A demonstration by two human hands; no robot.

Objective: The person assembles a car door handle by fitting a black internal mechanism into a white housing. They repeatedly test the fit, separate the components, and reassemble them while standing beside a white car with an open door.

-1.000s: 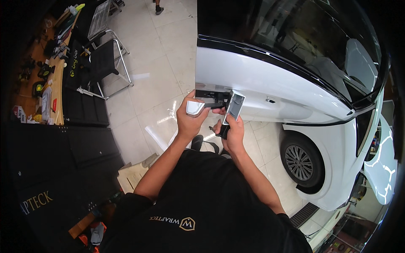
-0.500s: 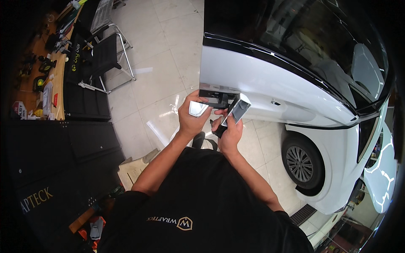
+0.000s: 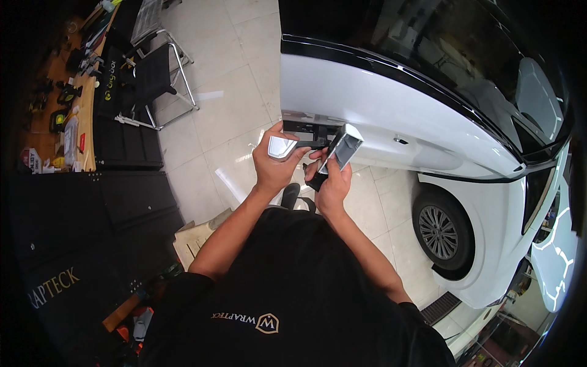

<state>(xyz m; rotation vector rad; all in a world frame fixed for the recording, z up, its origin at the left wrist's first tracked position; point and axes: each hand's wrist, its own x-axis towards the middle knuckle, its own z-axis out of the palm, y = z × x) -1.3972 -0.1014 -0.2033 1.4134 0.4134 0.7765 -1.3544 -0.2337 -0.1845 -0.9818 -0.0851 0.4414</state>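
Note:
Both hands are raised in front of me by the lower edge of the white car door. My left hand is closed round a part with a white, angular end piece and a black arm reaching right. My right hand grips a boxy silver-white part with a dark grey face, tilted upward. A black piece sits under the right fingers; whether it belongs to the same part I cannot tell. The black arm meets or passes behind the right-hand part, its joint hidden.
Right of me stands the white car with its front wheel. At the left are a black folding chair, a wooden workbench with tools, and black cabinets. A beige stool is beside my left arm; a floor grate lies lower right.
The door's edge now appears slightly farther left and higher. My left hand and its part have shifted slightly left and up; the right hand keeps its grip almost in place.

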